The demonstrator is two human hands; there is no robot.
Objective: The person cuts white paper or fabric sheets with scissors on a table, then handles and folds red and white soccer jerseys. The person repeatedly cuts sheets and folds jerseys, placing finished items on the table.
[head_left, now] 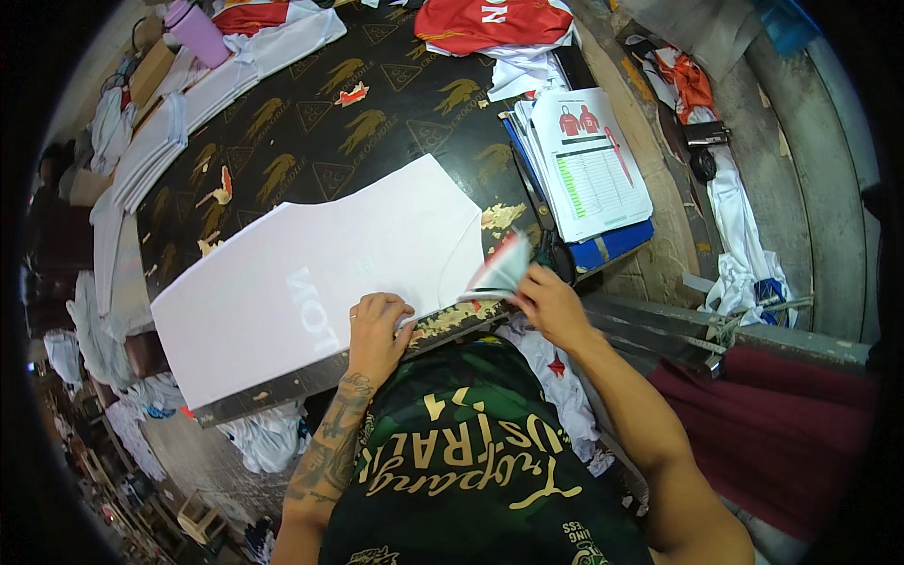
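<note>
A large white fabric panel (pixel 367 226) lies flat on the dark table, with faint reversed lettering showing through it. At its near edge my left hand (pixel 379 318) is closed, fingers curled and pinching the cloth. My right hand (pixel 548 299) is closed on a red-and-white piece of fabric (pixel 502 270), lifted by the panel's right end and blurred by motion. Whether this piece joins the panel I cannot tell. Just beyond my right hand, dark-handled scissors (pixel 556 252) lie by the table's right edge, partly hidden.
Papers (pixel 589 169) with a red pen (pixel 617 155) rest on a blue folder (pixel 612 245) at the right. Red garments (pixel 494 24) lie at the far edge. Folded white fabric (pixel 155 151) and a purple bottle (pixel 196 33) line the left side. The black tabletop (pixel 377 122) has peeling patches.
</note>
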